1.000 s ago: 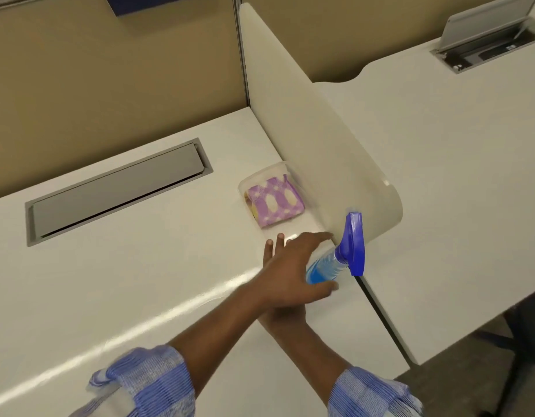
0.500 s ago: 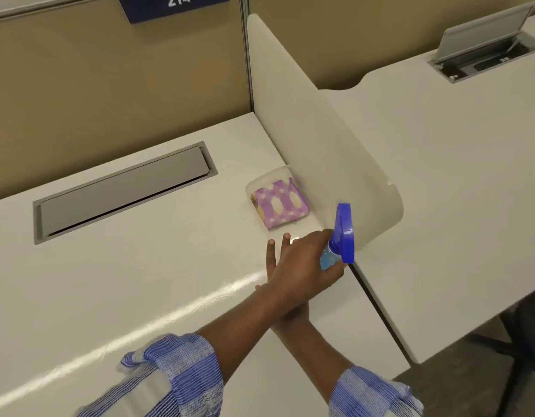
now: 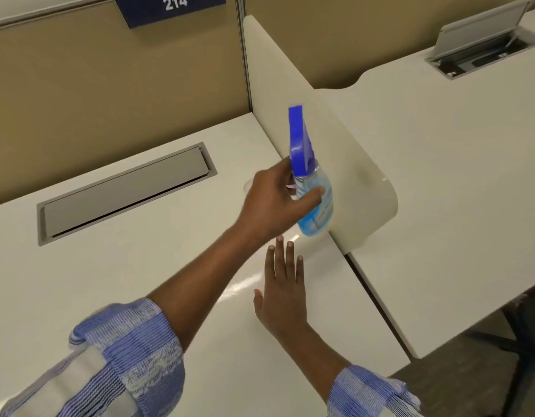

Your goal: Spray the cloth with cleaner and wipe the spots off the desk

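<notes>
My left hand (image 3: 273, 203) is closed around a clear spray bottle (image 3: 315, 212) of blue cleaner with a blue trigger head, lifted off the white desk (image 3: 139, 281) and roughly upright. It hangs beside the cream divider panel (image 3: 359, 182). My right hand (image 3: 282, 299) lies open and flat just over the desk, below the bottle, fingers together and pointing away from me. The purple patterned cloth sits in a small clear tray (image 3: 247, 185) behind my left hand; only a pink sliver of the cloth (image 3: 290, 186) shows.
A closed grey cable hatch (image 3: 124, 191) is set into the desk at the left. Beyond the divider is a neighbouring white desk (image 3: 455, 176) with an open hatch (image 3: 482, 46). A sign reading 214 (image 3: 173, 7) hangs on the tan partition. A dark chair base (image 3: 525, 332) stands at lower right.
My left hand has taken the bottle and lifted it up and away from me, now covering the cloth tray. My right hand has come out from under the left arm and lies flat.
</notes>
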{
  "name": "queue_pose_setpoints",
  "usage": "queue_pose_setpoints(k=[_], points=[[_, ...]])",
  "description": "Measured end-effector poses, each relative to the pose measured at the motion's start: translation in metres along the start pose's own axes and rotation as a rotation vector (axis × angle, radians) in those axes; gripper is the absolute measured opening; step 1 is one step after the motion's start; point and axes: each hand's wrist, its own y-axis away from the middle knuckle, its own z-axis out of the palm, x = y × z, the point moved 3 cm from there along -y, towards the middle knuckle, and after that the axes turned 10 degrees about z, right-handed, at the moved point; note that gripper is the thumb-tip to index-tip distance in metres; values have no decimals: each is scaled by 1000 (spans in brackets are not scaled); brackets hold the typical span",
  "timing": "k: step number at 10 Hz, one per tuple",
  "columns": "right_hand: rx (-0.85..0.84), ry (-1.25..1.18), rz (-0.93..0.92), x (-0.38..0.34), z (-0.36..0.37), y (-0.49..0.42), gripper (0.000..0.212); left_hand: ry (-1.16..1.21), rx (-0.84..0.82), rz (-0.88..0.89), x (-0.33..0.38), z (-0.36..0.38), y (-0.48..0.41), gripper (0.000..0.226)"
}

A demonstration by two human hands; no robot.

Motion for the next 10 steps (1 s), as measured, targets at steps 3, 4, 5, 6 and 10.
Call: queue_pose_setpoints(k=[3, 4, 5, 6, 10], points=[[16, 164, 7, -1, 7, -1, 102, -155, -311, -26, -24, 1, -18, 46], [8, 171, -5, 0, 11, -3, 103, -167, -390, -69, -39, 13, -13, 48], [24, 168, -19, 1, 14, -1, 104, -149, -426, -93, -48, 24, -11, 50], [35, 167, -24, 2, 16, -1, 106, -142, -447, -97, -55, 32, -7, 45], [41, 203, -49, 2, 23, -1, 108, -242, -460, -115, -59, 32, 13, 72]])
